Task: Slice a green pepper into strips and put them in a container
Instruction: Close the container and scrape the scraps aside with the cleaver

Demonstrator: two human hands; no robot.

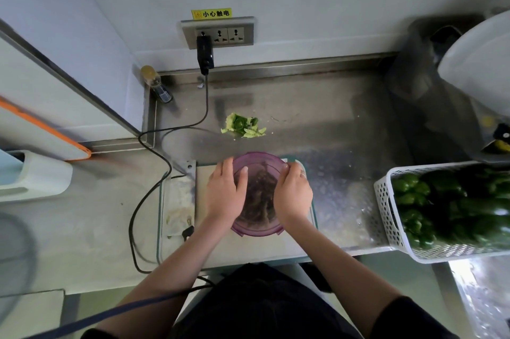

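Working kitchen, steel surface [317,106] with raised back edge, cutting board [276,242], cleaver [180,197], basket [386,217] of green peppers [452,206]

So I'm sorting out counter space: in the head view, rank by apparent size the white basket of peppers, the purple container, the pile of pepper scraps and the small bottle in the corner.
Largest to smallest:
1. white basket, partly cut off by the frame
2. purple container
3. pepper scraps
4. small bottle
The scraps and the bottle look close in size, so their order is unsure.
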